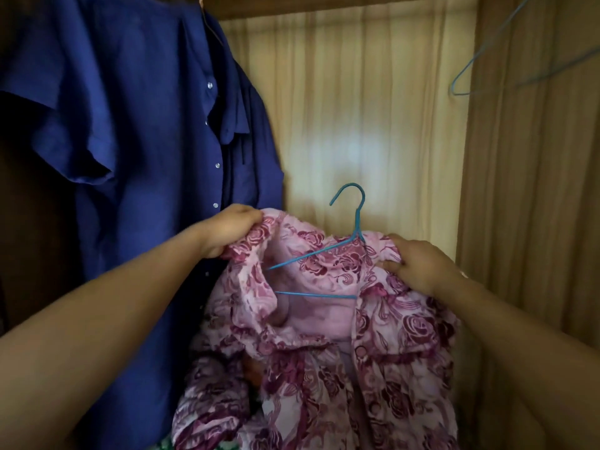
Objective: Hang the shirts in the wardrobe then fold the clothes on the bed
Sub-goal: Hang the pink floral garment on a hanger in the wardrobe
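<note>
Floral shirt (341,336) on blue hanger (352,241), shoulders in both grips

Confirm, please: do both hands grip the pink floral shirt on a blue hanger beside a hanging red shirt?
Nearly: the head view shows the hanging shirt is navy blue, not red. The left hand and right hand grip the pink floral shirt on its blue hanger.

Both forearms bare, reaching forward and upward from the lower corners of the view, converging toward centre; left hand (229,229) slightly the higher, back of hand up, fingers curled, gripping the left shoulder edge of the floral shirt (386,336); right hand (422,266) back up, thumb and fingers pinching the right shoulder edge of the same shirt; hands apart; wrists near straight.
</note>
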### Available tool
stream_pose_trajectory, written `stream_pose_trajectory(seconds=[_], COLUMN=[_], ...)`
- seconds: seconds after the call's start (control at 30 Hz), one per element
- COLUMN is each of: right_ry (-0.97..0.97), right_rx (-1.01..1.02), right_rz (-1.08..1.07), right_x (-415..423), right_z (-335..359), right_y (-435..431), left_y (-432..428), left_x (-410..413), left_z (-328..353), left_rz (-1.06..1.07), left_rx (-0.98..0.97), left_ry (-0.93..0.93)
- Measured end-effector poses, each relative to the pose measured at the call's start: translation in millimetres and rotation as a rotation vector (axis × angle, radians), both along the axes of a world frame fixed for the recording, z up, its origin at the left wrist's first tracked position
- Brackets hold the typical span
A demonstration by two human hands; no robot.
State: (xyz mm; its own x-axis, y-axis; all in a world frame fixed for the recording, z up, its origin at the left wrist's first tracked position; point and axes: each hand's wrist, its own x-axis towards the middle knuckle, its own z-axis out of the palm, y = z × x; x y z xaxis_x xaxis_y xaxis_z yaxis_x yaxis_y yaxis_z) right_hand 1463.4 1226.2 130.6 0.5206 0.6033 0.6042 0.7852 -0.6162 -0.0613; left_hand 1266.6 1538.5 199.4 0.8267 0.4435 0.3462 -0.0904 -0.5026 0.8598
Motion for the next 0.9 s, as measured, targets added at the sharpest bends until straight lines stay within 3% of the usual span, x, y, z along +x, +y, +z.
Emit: stream_pose_trajectory(seconds=[0.2,0.33,0.43,0.5,0.63,0.7,0.77,0.83,0.9], right_ry=[-0.173,-0.258,-0.325,-0.359,-0.418,-0.443,-0.468,-0.467,-0.436], right_rx=[0.153,0.131,0.144,0.167,0.236,0.285,0.323,0.378,0.459], right_rz=[-0.205,-0.458,-0.571,-0.582,-0.502,-0.459,-0.434,-0.413,-0.395], right_x=[-33,-45,-53,-63,-92,-102,-104,-100,-91], right_z=[40,69,91,106,127,137,146,153,158], right_y=[14,-6,-26,-29,-10,-3,-3,-11,-21], left_y=[-77,-102,-87,-82,-107,-117,-117,-104,-86], left_x=[-8,-37,-64,-70,-51,-38,-32,-37,-43], left_z=[62,130,172,178,159,143,134,138,141], left_rz=[-0.160,-0.141,-0.005,0.009,-0.170,-0.234,-0.224,-0.163,-0.135], left_rx=[0.056,0.071,0.153,0.142,-0.053,-0.056,0.094,0.439,0.751], left_ry=[-0.211,-0.343,-0.369,-0.353,-0.344,-0.319,-0.357,-0.450,-0.413])
